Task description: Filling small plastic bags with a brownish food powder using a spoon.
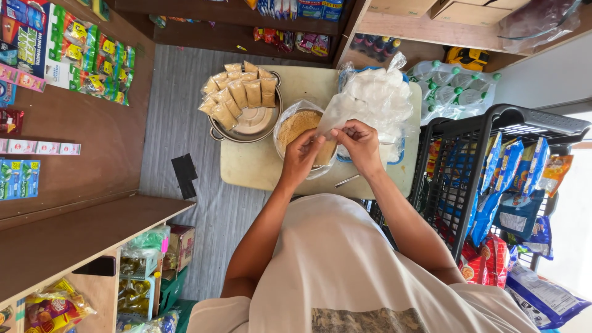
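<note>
Seemingly feather-light, limp and slick, the small clear plastic bag (333, 120) sits pinched at its top edge between the left hand (302, 155) and right hand (359, 145), held close together over the bowl of brown powder (295, 126) on the worktop (246, 169). Its thin film looks best gripped by the mouth rim, where fingertips can rub the layers apart.

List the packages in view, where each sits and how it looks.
Small filled bags: metal bowl, tan powder, clear plastic.
Empty clear bags: table's far right, whitish pile.
Snack packets: black rack, right, blue and orange.
Sachet strips: wall, upper left, green and yellow.
</note>
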